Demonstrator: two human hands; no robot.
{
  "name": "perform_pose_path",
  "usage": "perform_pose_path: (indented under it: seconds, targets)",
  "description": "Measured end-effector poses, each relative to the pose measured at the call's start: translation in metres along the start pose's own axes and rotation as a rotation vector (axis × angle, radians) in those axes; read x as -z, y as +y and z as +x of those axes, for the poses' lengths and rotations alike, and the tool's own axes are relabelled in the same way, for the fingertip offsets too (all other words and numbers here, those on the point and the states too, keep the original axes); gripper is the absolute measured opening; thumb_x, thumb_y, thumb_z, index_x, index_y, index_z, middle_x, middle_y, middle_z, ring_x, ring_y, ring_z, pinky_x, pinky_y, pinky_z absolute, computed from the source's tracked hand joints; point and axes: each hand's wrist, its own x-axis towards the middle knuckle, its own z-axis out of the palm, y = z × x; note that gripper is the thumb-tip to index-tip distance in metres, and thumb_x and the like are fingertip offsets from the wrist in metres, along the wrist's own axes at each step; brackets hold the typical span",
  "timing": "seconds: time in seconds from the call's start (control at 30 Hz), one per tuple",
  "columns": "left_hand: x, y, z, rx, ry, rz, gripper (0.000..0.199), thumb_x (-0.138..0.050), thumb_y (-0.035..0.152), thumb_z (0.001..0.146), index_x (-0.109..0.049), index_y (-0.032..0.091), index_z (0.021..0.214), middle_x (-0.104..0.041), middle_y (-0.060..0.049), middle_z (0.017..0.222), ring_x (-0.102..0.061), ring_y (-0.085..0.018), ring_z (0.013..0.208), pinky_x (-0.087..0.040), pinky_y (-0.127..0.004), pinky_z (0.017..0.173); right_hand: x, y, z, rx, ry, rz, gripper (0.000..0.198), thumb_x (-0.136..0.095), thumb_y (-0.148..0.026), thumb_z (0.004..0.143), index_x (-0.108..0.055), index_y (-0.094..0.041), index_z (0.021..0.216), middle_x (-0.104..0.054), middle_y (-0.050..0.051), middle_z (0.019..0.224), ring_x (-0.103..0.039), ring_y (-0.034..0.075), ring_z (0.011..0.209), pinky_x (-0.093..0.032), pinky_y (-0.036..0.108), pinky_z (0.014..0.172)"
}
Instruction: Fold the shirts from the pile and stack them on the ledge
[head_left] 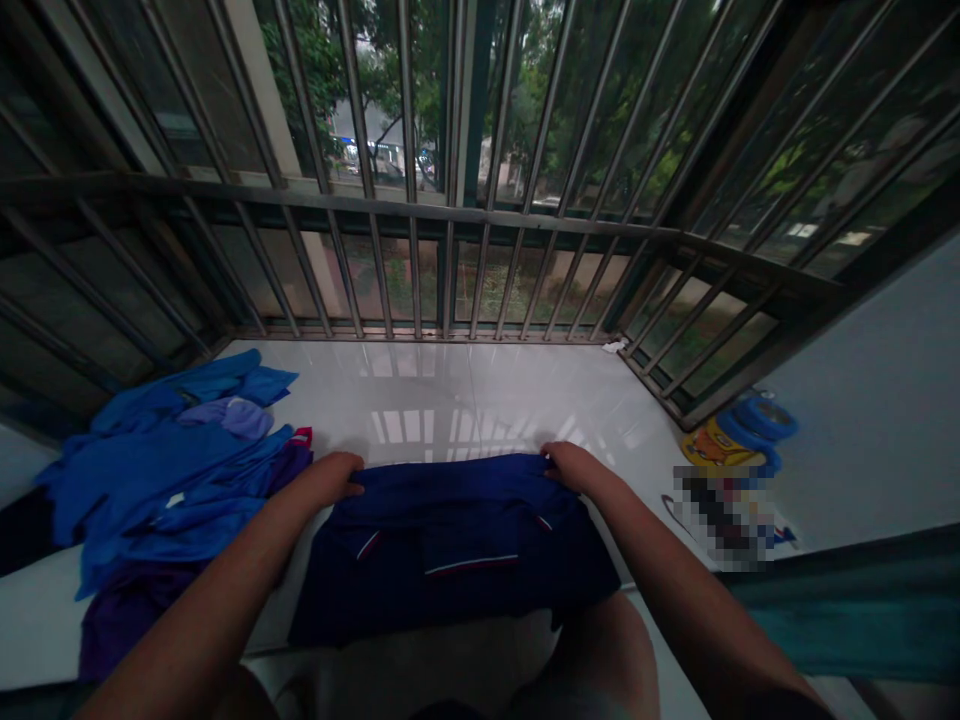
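A dark navy garment (pixel 465 590) with white-and-red trim lines is stretched out in front of me, its near part hanging over the edge of the white tiled ledge (pixel 450 400). My left hand (pixel 339 478) pinches its far left corner. At the far right corner, my right hand (pixel 571 466) grips the cloth in the same way. The top edge between the hands is fairly straight. The kind of garment is hard to tell, as part of it is folded or out of sight.
On the left lies a loose heap of blue clothes (pixel 172 470), with a purple garment (pixel 135 610) at its near side. To the right stands a blue and yellow container (pixel 731 440) beside the wall. Metal window bars (pixel 450 215) border the far side. A teal curtain (pixel 862 600) hangs at right.
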Motion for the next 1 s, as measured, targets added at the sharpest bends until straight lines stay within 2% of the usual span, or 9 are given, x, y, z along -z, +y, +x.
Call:
perform_pose_path:
  seconds: [0.1, 0.2, 0.3, 0.43, 0.6, 0.7, 0.83, 0.93, 1.0]
  targets:
    - [0.016, -0.002, 0.015, 0.004, -0.019, 0.028, 0.01, -0.085, 0.029, 0.072, -0.078, 0.027, 0.077, -0.082, -0.002, 0.086, -0.079, -0.027, 0.09, -0.056, -0.031, 0.085, 0.012, 0.007, 0.021, -0.018, -0.052, -0.019, 0.021, -0.089, -0.025, 0.086, -0.08, -0.02, 0.104, -0.081, 0.01, 0.111, -0.075, 0.027, 0.108, -0.057, 0.04, 0.099]
    - [0.042, -0.002, 0.036, 0.063, 0.066, 0.055, 0.011, -0.08, 0.034, 0.078, -0.082, 0.027, 0.086, -0.084, -0.004, 0.092, -0.078, -0.027, 0.097, -0.055, -0.031, 0.087, 0.031, 0.013, 0.048, -0.04, -0.016, -0.022, 0.022, -0.08, -0.038, 0.098, -0.077, -0.019, 0.108, -0.079, 0.006, 0.114, -0.074, 0.023, 0.107, -0.057, 0.045, 0.102]
    - [0.071, 0.004, 0.056, 0.159, 0.21, 0.069, 0.026, -0.071, 0.038, 0.087, -0.085, 0.026, 0.105, -0.085, -0.01, 0.108, -0.076, -0.031, 0.111, -0.055, -0.033, 0.091, 0.052, 0.014, 0.073, -0.091, 0.108, -0.022, 0.023, -0.076, -0.036, 0.1, -0.077, -0.019, 0.116, -0.079, 0.007, 0.118, -0.073, 0.024, 0.11, -0.055, 0.043, 0.101]
    - [0.104, 0.019, 0.07, 0.236, 0.359, 0.058, 0.034, -0.06, 0.04, 0.097, -0.086, 0.025, 0.115, -0.086, -0.011, 0.112, -0.076, -0.03, 0.109, -0.055, -0.033, 0.088, 0.08, 0.007, 0.094, -0.15, 0.32, -0.006, 0.019, -0.073, -0.025, 0.097, -0.079, -0.02, 0.114, -0.08, 0.011, 0.114, -0.072, 0.026, 0.109, -0.052, 0.034, 0.093]
    - [0.118, 0.034, 0.048, 0.256, 0.531, 0.022, 0.041, -0.054, 0.04, 0.104, -0.081, 0.027, 0.132, -0.085, -0.009, 0.123, -0.076, -0.03, 0.115, -0.055, -0.034, 0.092, 0.098, -0.001, 0.074, -0.098, 0.566, 0.061, 0.024, -0.061, -0.027, 0.102, -0.074, -0.017, 0.119, -0.075, 0.016, 0.12, -0.069, 0.028, 0.111, -0.052, 0.037, 0.098]
    - [0.095, 0.034, 0.006, 0.24, 0.591, -0.019, 0.044, -0.05, 0.041, 0.107, -0.077, 0.028, 0.139, -0.084, -0.008, 0.129, -0.077, -0.029, 0.117, -0.056, -0.035, 0.097, 0.081, 0.003, 0.03, -0.051, 0.66, 0.113, 0.023, -0.058, -0.029, 0.102, -0.072, -0.018, 0.117, -0.073, 0.015, 0.119, -0.069, 0.028, 0.109, -0.055, 0.039, 0.1]
    - [0.013, 0.019, -0.066, 0.138, 0.659, -0.207, 0.045, -0.048, 0.041, 0.107, -0.075, 0.03, 0.142, -0.085, -0.004, 0.125, -0.082, -0.027, 0.104, -0.062, -0.035, 0.096, 0.009, 0.017, -0.047, 0.063, 0.818, 0.271, 0.022, -0.057, -0.033, 0.101, -0.069, -0.023, 0.116, -0.071, 0.013, 0.12, -0.071, 0.028, 0.109, -0.059, 0.042, 0.098]
    - [-0.062, 0.009, -0.109, 0.054, 0.547, -0.249, 0.046, -0.047, 0.033, 0.104, -0.077, 0.028, 0.137, -0.081, -0.005, 0.136, -0.077, -0.029, 0.124, -0.06, -0.041, 0.111, -0.064, 0.028, -0.098, 0.085, 0.668, 0.287, 0.026, -0.052, -0.027, 0.1, -0.07, -0.025, 0.118, -0.071, 0.012, 0.124, -0.072, 0.027, 0.114, -0.059, 0.045, 0.104]
    - [-0.101, 0.006, -0.127, 0.027, 0.483, -0.225, 0.048, -0.049, 0.03, 0.101, -0.077, 0.026, 0.139, -0.074, -0.008, 0.148, -0.069, -0.034, 0.139, -0.055, -0.05, 0.121, -0.105, 0.031, -0.122, 0.107, 0.534, 0.227, 0.036, -0.05, -0.021, 0.095, -0.072, -0.026, 0.122, -0.07, 0.013, 0.134, -0.07, 0.03, 0.125, -0.057, 0.051, 0.11]
